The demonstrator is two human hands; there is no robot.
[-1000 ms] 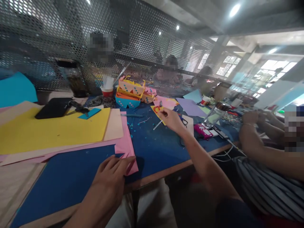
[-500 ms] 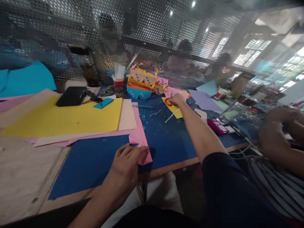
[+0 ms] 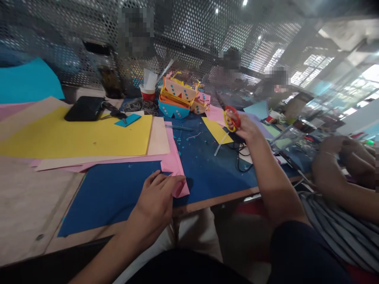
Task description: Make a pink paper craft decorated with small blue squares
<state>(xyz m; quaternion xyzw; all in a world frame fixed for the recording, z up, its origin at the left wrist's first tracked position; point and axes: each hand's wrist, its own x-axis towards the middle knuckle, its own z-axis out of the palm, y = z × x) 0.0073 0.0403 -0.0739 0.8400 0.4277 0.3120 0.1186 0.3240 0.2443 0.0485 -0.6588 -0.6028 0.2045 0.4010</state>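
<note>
My left hand (image 3: 158, 193) is closed on the lower end of a folded pink paper strip (image 3: 173, 156) near the table's front edge. A small curl of the paper shows beside the fingertips. My right hand (image 3: 244, 126) is raised above the table, its fingers around the red and yellow handles of a pair of scissors (image 3: 231, 117). Their dark blades point up and to the left. Below the scissors lie a piece of yellow paper (image 3: 217, 131) and a thin white strip (image 3: 221, 144) on the blue table mat (image 3: 207, 173).
Large yellow paper (image 3: 118, 138) and other sheets cover the left side, with a black phone (image 3: 85, 108) and keys on top. Decorated paper crowns (image 3: 179, 96) stand by a red cup (image 3: 148, 93) at the back. A neighbour's arms (image 3: 340, 165) rest at right.
My right hand has lifted the scissors off the yellow paper and moved right and nearer to me. The left hand still holds the pink paper.
</note>
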